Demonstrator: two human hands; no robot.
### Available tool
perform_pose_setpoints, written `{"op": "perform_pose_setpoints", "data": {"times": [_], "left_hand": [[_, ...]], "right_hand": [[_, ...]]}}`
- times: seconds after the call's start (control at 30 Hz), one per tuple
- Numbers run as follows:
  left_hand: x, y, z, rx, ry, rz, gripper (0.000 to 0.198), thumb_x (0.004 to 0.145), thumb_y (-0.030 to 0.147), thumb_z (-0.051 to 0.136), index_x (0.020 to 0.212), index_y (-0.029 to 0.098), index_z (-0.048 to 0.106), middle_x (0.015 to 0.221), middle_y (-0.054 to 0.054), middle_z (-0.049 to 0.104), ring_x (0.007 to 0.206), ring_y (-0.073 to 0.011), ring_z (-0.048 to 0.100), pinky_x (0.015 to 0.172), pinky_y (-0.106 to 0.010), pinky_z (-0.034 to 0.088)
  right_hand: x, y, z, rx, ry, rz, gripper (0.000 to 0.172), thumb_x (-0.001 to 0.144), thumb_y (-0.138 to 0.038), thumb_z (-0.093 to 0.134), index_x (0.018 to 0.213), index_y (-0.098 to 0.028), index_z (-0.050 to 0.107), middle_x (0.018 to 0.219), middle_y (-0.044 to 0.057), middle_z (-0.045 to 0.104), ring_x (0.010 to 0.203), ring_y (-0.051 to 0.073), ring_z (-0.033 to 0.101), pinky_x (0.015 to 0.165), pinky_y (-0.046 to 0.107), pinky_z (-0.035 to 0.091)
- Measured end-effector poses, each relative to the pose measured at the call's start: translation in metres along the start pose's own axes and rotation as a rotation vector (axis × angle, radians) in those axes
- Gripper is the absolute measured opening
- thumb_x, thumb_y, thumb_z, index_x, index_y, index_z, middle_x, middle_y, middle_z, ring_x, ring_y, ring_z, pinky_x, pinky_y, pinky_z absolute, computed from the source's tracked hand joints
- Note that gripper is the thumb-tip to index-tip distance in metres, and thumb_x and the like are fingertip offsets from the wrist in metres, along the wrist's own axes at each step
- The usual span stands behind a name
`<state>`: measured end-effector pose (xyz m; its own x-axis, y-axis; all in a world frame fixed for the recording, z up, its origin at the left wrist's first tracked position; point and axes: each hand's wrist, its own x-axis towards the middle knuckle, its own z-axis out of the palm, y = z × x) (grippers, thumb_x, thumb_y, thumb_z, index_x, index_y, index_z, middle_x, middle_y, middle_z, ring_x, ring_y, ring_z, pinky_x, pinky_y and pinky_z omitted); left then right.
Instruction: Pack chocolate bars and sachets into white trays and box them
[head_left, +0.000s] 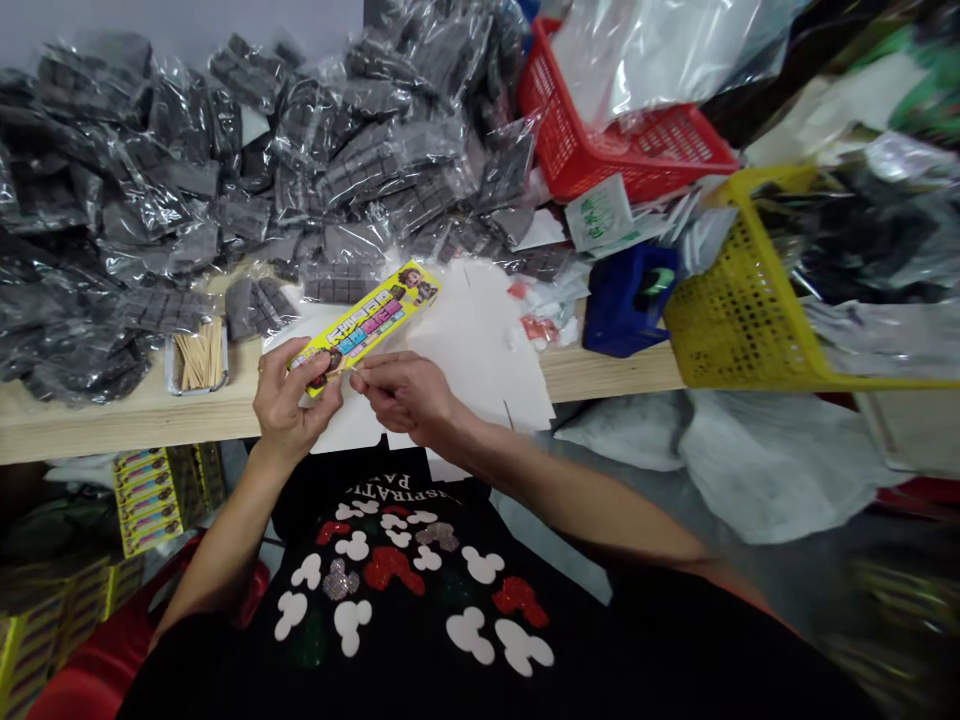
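Note:
A long yellow printed box point(371, 320) slants up to the right above the front of the bench. My left hand point(294, 398) is closed around its lower end, with the thumb below and fingers on the near end. Beside that end, my right hand point(405, 395) is closed in a pinch with the fingertips close to the box's lower edge. Something thin and pale seems to lie at those fingertips, too small to make out. Beneath both hands are white card sheets point(480, 340). A small tray point(171, 370) of wooden sticks point(201, 358) is left of my left hand.
Clear-wrapped dark segmented blocks point(360, 170) are heaped across the back and left. A red basket point(559, 130), a blue holder point(619, 310) and a yellow basket point(712, 300) stand to the right. Below the bench edge point(112, 425) at left are stacked yellow boxes point(146, 500).

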<state>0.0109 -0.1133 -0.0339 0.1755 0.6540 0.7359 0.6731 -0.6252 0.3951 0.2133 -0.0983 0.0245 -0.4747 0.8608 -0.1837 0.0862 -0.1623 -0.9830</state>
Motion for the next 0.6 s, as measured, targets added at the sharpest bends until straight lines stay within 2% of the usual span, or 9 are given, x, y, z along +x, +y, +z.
{"op": "perform_pose_setpoints", "data": {"times": [0.07, 0.17, 0.27, 0.4, 0.47, 0.5, 0.6], "left_hand": [[0.001, 0.001, 0.0, -0.009, 0.007, 0.014, 0.028, 0.097, 0.026, 0.075, 0.124, 0.025, 0.073, 0.133, -0.014, 0.07, 0.112, -0.0242, 0.072, 0.082, -0.034, 0.062], [0.002, 0.001, -0.001, 0.032, -0.027, 0.001, 0.025, 0.098, 0.03, 0.073, 0.123, 0.025, 0.073, 0.13, -0.013, 0.071, 0.111, -0.0242, 0.072, 0.082, -0.035, 0.063], [0.003, 0.001, -0.001, 0.046, -0.043, 0.009, 0.022, 0.1, 0.033, 0.071, 0.121, 0.024, 0.073, 0.129, -0.012, 0.073, 0.106, -0.0229, 0.073, 0.082, -0.036, 0.063], [0.003, -0.002, -0.001, 0.045, -0.091, -0.017, 0.023, 0.1, 0.038, 0.071, 0.118, 0.024, 0.075, 0.127, -0.013, 0.074, 0.107, -0.0238, 0.073, 0.082, -0.037, 0.063], [0.001, -0.004, -0.003, 0.039, -0.106, -0.045, 0.024, 0.099, 0.04, 0.073, 0.117, 0.025, 0.076, 0.128, -0.012, 0.074, 0.11, -0.0252, 0.073, 0.085, -0.039, 0.064], [0.0, -0.005, -0.005, 0.024, -0.087, -0.046, 0.023, 0.099, 0.04, 0.074, 0.117, 0.025, 0.076, 0.128, -0.012, 0.073, 0.11, -0.0254, 0.073, 0.086, -0.04, 0.064], [-0.001, -0.006, -0.01, -0.043, 0.017, -0.017, 0.019, 0.099, 0.034, 0.074, 0.116, 0.025, 0.076, 0.128, -0.01, 0.074, 0.11, -0.0238, 0.074, 0.087, -0.038, 0.064]], "right_hand": [[-0.006, 0.001, 0.004, 0.308, 0.015, 0.138, 0.011, 0.084, -0.031, 0.048, 0.074, -0.026, 0.047, 0.044, -0.013, 0.023, 0.036, 0.008, 0.013, 0.036, 0.023, 0.021], [-0.01, 0.001, 0.006, 0.669, 0.057, 0.236, 0.006, 0.078, -0.026, 0.057, 0.074, -0.023, 0.054, 0.041, -0.013, 0.025, 0.035, 0.007, 0.011, 0.035, 0.022, 0.016], [-0.008, 0.003, 0.007, 0.752, 0.083, 0.243, 0.006, 0.076, -0.023, 0.059, 0.072, -0.021, 0.057, 0.04, -0.013, 0.025, 0.035, 0.005, 0.011, 0.034, 0.02, 0.014], [-0.005, 0.01, 0.004, 0.707, 0.055, 0.253, 0.012, 0.077, -0.029, 0.064, 0.071, -0.021, 0.058, 0.041, -0.014, 0.024, 0.034, 0.005, 0.013, 0.035, 0.021, 0.016], [-0.007, 0.01, -0.012, 0.635, 0.072, 0.246, 0.016, 0.078, -0.033, 0.066, 0.071, -0.022, 0.056, 0.041, -0.014, 0.022, 0.035, 0.006, 0.013, 0.037, 0.022, 0.016], [-0.01, 0.008, -0.026, 0.583, 0.127, 0.214, 0.02, 0.079, -0.035, 0.066, 0.069, -0.024, 0.053, 0.042, -0.014, 0.022, 0.035, 0.006, 0.013, 0.037, 0.023, 0.016], [-0.021, -0.002, -0.079, 0.409, 0.43, 0.019, 0.031, 0.079, -0.038, 0.068, 0.065, -0.028, 0.042, 0.043, -0.012, 0.019, 0.037, 0.007, 0.013, 0.039, 0.024, 0.015]]}}
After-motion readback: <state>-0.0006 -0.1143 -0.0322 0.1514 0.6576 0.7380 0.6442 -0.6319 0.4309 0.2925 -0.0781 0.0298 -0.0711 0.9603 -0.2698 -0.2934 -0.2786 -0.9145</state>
